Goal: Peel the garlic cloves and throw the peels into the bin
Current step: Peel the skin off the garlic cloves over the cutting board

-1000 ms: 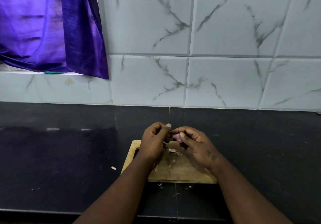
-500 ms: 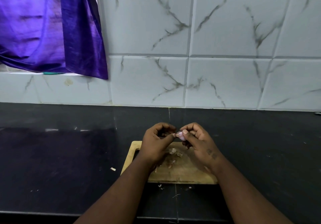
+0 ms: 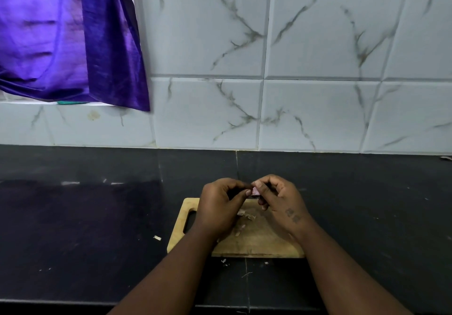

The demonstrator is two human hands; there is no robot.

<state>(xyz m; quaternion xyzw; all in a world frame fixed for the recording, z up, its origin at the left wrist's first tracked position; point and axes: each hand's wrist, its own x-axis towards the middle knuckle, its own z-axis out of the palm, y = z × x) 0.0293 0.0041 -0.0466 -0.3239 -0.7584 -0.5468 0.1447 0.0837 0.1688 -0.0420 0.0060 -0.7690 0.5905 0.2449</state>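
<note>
A small pinkish garlic clove point(image 3: 255, 191) is pinched between the fingertips of both hands, just above the far edge of a wooden cutting board point(image 3: 256, 246). My left hand point(image 3: 220, 204) holds it from the left with thumb and forefinger. My right hand point(image 3: 278, 199) grips it from the right, fingers curled over it. Most of the clove is hidden by the fingers. Several loose peels point(image 3: 245, 215) lie on the board under the hands. No bin is in view.
The board lies on a black counter point(image 3: 85, 217) against a white marble-patterned tile wall point(image 3: 318, 107). Peel scraps point(image 3: 157, 238) lie on the counter left of and in front of the board. A purple cloth point(image 3: 73, 41) hangs at the upper left.
Both hands have lifted slightly and shifted a little to the right with the clove. The fingers have worked around the clove, and its pink skin shows more between the fingertips.
</note>
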